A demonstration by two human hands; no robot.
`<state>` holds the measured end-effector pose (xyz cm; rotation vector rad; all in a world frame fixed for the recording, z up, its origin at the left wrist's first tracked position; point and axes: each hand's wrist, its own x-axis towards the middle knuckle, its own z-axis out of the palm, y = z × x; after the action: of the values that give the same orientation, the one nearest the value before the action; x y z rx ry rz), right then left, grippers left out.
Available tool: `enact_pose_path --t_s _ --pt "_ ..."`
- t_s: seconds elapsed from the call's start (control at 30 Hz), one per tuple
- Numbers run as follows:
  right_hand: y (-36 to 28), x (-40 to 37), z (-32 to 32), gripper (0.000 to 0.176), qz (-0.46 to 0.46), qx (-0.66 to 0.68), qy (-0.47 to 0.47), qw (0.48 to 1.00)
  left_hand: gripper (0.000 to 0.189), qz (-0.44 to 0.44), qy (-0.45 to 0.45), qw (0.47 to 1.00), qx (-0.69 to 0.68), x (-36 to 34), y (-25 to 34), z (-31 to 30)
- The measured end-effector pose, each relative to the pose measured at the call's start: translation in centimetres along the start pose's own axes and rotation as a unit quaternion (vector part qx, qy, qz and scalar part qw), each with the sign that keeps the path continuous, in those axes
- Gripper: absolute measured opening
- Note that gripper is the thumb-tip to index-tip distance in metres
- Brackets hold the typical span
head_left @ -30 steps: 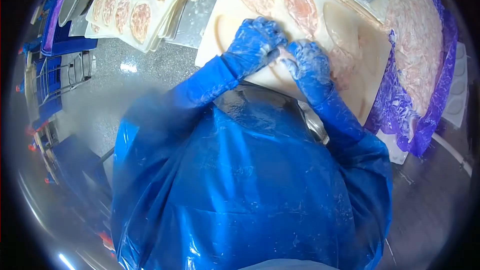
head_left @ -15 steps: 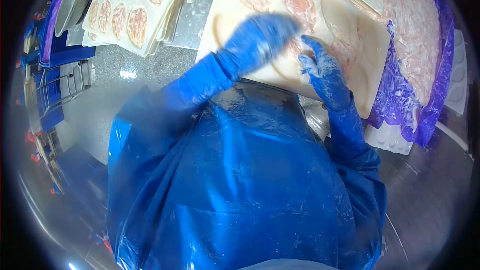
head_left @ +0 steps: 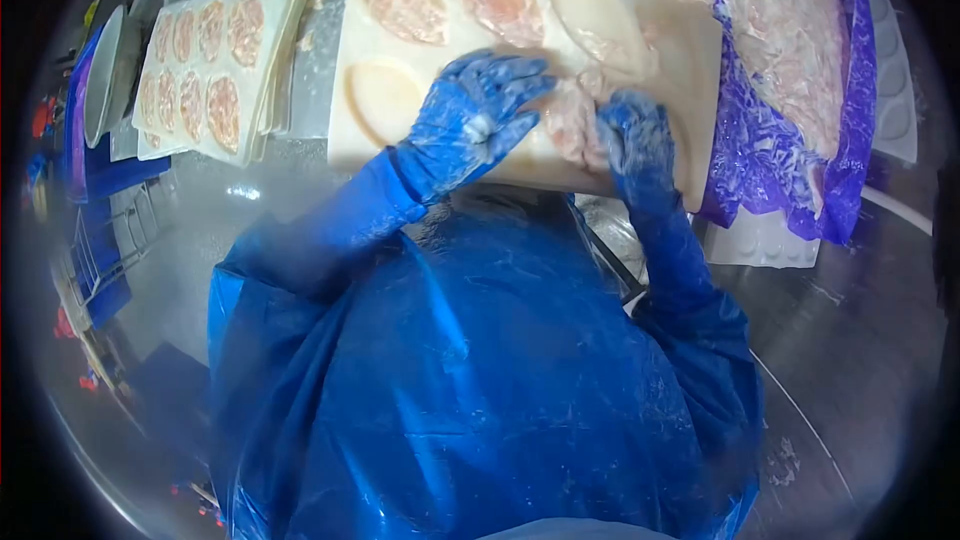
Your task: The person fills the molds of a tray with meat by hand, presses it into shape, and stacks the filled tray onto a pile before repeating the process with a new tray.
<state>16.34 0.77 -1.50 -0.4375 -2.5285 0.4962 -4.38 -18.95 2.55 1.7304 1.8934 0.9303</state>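
With our left hand (head_left: pixel 478 108) splayed loose, we honestly can't tell if the right hand (head_left: pixel 638 138) grips the raw meat (head_left: pixel 571 127) by the near edge of the tray (head_left: pixel 692 52), where careless tugging could slide it off.

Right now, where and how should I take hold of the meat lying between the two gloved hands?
Probably grip the meat by its left edge, coming from the left with the left hand, which is spread open beside it; the right hand crowds the other side. It is an uneven, soft-looking lump on the white moulded tray, so a broad, gentle scoop likely beats a pinch.
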Motion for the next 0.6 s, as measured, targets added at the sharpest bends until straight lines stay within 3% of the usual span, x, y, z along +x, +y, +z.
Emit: enact_pose_path --t_s 0.03,0.07,0.1,0.13,0.17,0.2,0.27,0.3,0.33,0.4,0.47,0.5,0.53,0.6 --pt "-0.6 0.0 -0.8 0.019 -0.104 -0.048 -0.043 0.993 0.051 0.003 0.028 0.999 -0.022 1.7 0.4 0.4" --pt "0.0 -0.8 -1.3 0.019 -0.100 -0.049 -0.042 0.993 0.049 0.005 0.054 0.997 -0.046 3.4 0.8 1.1" --pt "1.1 -2.0 -1.6 0.020 0.084 0.178 -0.052 0.979 0.041 0.000 0.086 0.993 -0.084 5.2 0.7 2.5" --pt "0.7 -1.6 -2.4 0.021 0.261 0.391 -0.057 0.881 0.041 0.001 0.084 0.993 -0.085 6.5 0.6 3.4" --pt "0.2 -0.8 -3.0 0.022 0.295 0.442 0.022 0.847 0.038 0.019 0.087 0.996 -0.005 7.5 0.6 4.2" --pt "0.1 0.0 -3.7 0.022 0.296 0.442 0.022 0.846 0.036 0.037 0.090 0.992 0.074 8.4 0.4 4.7" --pt "0.7 0.9 -4.1 0.021 0.241 0.200 -0.023 0.949 0.035 0.034 0.047 0.989 0.135 9.1 -0.1 5.1" --pt "1.2 0.7 -3.2 0.022 0.082 0.111 -0.059 0.989 0.034 0.029 0.010 0.989 0.145 9.5 -0.4 4.8" --pt "1.7 0.3 -3.0 0.022 0.087 0.115 -0.055 0.988 0.033 0.025 -0.029 0.987 0.155 9.9 -0.9 4.4" --pt "2.6 0.0 -3.0 0.027 0.077 0.056 -0.066 0.993 0.031 0.049 -0.023 0.990 0.129 9.2 -2.7 3.4" --pt "1.9 1.3 -3.8 0.026 0.099 0.045 -0.049 0.993 0.030 0.044 -0.060 0.997 -0.010 8.7 -2.1 1.4" --pt "1.0 2.1 -3.8 0.024 0.104 0.063 -0.051 0.991 0.030 0.077 -0.061 0.992 0.075 8.5 -1.9 1.4" --pt "0.2 2.7 -3.5 0.023 0.106 0.081 -0.055 0.990 0.030 0.072 -0.059 0.993 0.076 8.7 -1.5 1.6" --pt "-0.9 3.8 -2.0 0.023 0.045 0.090 -0.070 0.992 0.031 0.020 -0.131 0.986 0.099 9.3 -1.1 1.5"
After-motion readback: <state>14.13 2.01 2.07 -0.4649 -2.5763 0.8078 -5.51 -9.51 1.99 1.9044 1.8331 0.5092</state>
